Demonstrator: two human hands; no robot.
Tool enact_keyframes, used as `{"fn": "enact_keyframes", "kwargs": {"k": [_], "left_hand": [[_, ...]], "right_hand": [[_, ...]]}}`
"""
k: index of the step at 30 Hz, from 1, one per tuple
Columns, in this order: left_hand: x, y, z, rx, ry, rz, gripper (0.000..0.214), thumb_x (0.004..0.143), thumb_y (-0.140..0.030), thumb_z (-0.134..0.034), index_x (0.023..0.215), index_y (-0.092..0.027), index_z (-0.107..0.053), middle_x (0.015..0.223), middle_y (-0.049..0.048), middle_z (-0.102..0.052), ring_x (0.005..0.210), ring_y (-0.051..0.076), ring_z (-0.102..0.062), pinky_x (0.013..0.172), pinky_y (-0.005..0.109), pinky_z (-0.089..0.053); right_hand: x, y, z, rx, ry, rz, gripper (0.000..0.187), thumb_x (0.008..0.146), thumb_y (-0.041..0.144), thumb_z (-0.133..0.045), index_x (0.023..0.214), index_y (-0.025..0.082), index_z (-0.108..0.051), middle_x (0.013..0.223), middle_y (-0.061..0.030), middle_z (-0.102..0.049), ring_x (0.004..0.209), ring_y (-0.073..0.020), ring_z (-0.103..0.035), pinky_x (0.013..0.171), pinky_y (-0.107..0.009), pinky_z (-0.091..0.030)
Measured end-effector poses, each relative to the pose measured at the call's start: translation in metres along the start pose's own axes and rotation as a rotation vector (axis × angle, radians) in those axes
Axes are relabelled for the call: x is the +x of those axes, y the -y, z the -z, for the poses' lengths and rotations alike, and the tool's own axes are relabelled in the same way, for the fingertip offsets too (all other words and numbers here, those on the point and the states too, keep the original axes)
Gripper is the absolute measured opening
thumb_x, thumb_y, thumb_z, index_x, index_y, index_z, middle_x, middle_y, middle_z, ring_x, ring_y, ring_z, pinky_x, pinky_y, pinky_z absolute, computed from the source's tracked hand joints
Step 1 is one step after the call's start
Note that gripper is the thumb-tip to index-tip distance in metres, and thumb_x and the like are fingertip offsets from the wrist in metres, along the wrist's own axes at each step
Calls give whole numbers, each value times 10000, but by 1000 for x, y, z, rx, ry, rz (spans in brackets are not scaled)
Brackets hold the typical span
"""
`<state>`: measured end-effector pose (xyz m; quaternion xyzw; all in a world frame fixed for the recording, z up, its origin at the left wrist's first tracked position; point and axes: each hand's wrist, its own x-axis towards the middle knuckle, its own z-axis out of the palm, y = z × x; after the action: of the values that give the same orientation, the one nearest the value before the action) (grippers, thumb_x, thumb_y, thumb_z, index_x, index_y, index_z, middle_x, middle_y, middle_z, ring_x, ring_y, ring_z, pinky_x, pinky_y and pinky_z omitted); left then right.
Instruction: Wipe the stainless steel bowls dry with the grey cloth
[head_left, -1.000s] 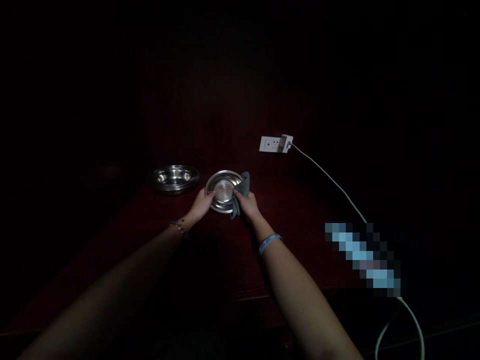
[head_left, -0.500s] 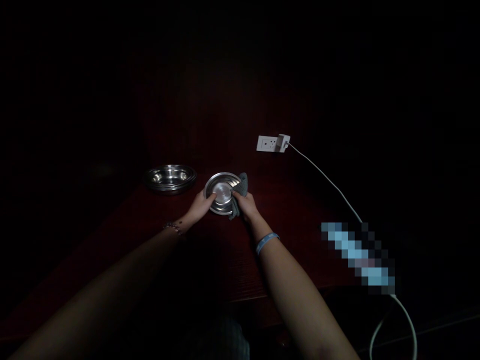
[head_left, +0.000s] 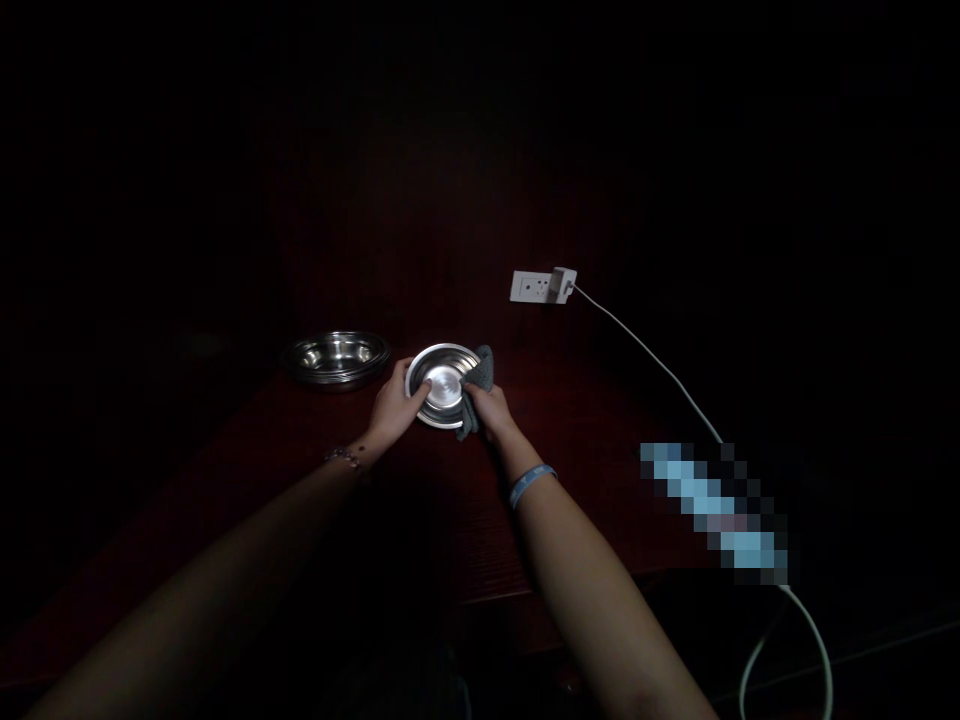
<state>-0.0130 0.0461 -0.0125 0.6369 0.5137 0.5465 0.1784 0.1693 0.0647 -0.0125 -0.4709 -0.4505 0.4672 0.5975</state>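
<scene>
A round, shiny metal bowl (head_left: 445, 386) is held between my two hands above the dark red table, its inside facing me. My left hand (head_left: 394, 408) grips the bowl's left rim, thumb inside and fingers behind. On the right side, my right hand (head_left: 491, 408) is closed around a grey-green cloth (head_left: 481, 372), which is folded over the bowl's rim; the thumb presses the cloth against the inside. The fingers behind the bowl are hidden. To the left of my left hand stands a stack of metal bowls (head_left: 339, 358).
The dark red table (head_left: 480, 540) has its front edge near me. A white wall socket (head_left: 531, 287) holds a plugged-in charger (head_left: 562, 284). Its white cable (head_left: 645, 348) runs down right to a blurred-out bluish object (head_left: 712, 512). Most of the surroundings are dark.
The bowl has tilted slightly, and my left hand has shifted a little along its rim, with more fingers showing at the upper left. The right hand keeps its hold on the cloth.
</scene>
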Motion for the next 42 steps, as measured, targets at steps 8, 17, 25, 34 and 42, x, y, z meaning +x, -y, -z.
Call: {"fn": "enact_keyframes", "kwargs": {"k": [8,17,25,34,42], "left_hand": [[0,0,2,104,-14,-112,691,876,-288,-728,1520,-234,-483,1457,160,-651,1268,326,-700,1140,533,-555],[-13,-17,5,346,95,-332,555,939,-307,-661,1481,-248,-559,1664,173,-471,1519,383,-465,1262,603,-416],[-14,-15,3,399,144,-298,520,965,-365,-649,1470,-264,-581,1651,162,-481,1526,382,-455,1270,599,-397],[-12,-10,1,348,152,-279,498,944,-361,-661,1430,-286,-585,1638,158,-489,1525,398,-430,1256,647,-383],[-11,-8,2,352,179,-289,506,929,-352,-676,1420,-273,-584,1645,172,-465,1543,399,-412,1262,640,-371]], "right_hand": [[0,2,2,-2,-79,-98,130,770,194,-773,883,133,-792,783,-54,-813,833,-235,-800,823,-319,-651],[7,-7,5,92,-132,-93,185,801,203,-744,974,155,-790,821,-37,-829,832,-205,-805,797,-296,-669],[8,-5,5,102,-177,-128,153,857,219,-687,968,159,-773,760,-17,-793,801,-187,-784,841,-297,-655],[7,-4,5,58,-157,-108,139,870,231,-705,970,158,-770,841,-68,-818,926,-244,-800,858,-329,-664],[4,-1,3,80,-167,-120,228,877,206,-690,1075,126,-770,863,-64,-823,881,-201,-793,862,-285,-651]]}}
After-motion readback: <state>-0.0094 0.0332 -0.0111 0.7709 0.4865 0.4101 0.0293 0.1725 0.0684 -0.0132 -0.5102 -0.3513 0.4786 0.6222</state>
